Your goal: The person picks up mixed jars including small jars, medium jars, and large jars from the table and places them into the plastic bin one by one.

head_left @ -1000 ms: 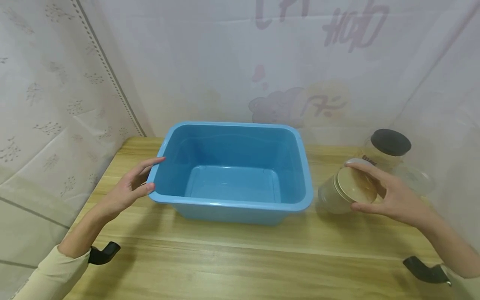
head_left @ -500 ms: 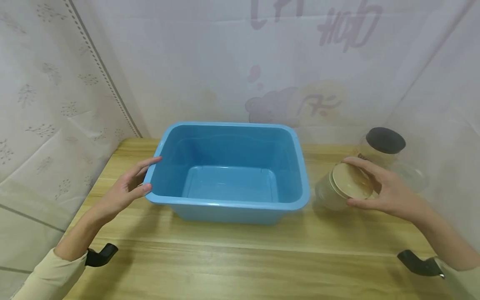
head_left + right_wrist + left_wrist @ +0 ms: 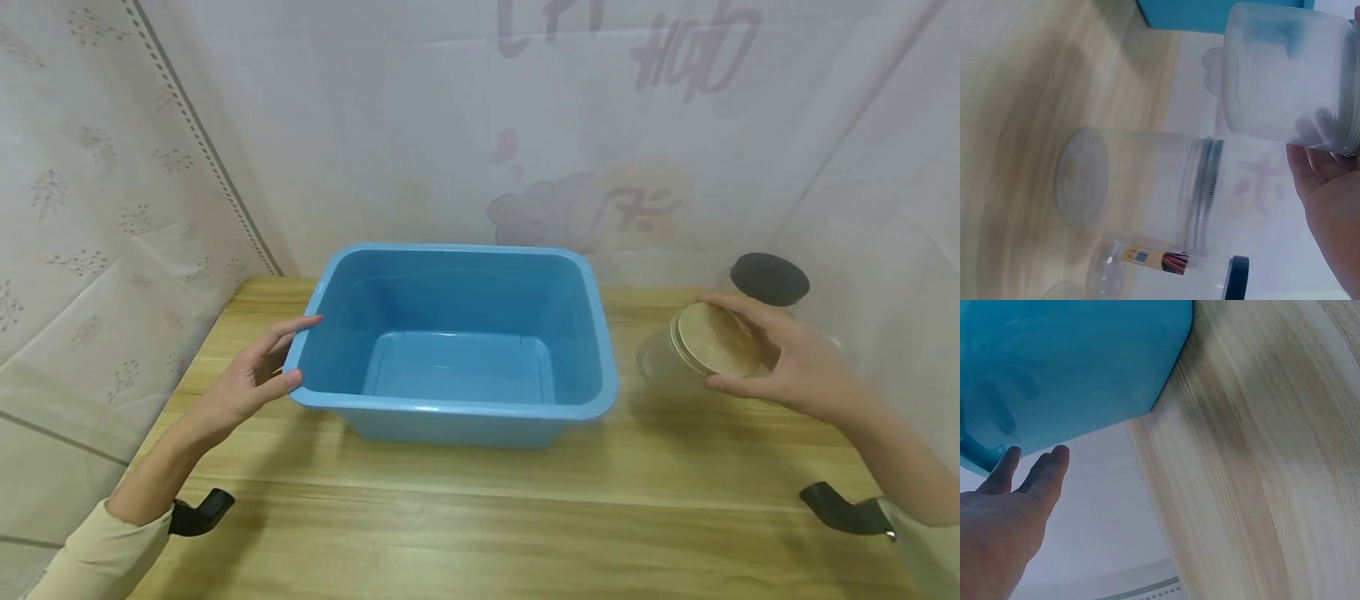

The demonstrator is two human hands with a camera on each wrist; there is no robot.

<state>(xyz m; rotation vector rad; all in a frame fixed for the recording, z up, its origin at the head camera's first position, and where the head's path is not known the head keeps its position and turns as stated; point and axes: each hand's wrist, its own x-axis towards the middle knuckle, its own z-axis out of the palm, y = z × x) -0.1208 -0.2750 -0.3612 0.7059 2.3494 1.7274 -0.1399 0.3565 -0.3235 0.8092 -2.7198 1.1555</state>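
In the head view my right hand grips a clear jar by its gold-coloured lid, thumb on the near side and fingers on the far side. The jar is tilted and, in the right wrist view, hangs above the table, its clear body showing nothing inside. My left hand holds the left rim of a blue plastic bin, thumb and index finger over the edge. Seen from the left wrist, the other fingers lie outside, below the rim. The bin stands upright with nothing in it.
Behind the right hand stands a clear jar with a black lid. The right wrist view shows another clear jar with a metallic-looking lid beside a labelled one. A printed curtain hangs behind the wooden table.
My right hand has raised the jar off the table and shifted slightly up in view. The left hand stays at the bin's rim; the head view has shifted a little.
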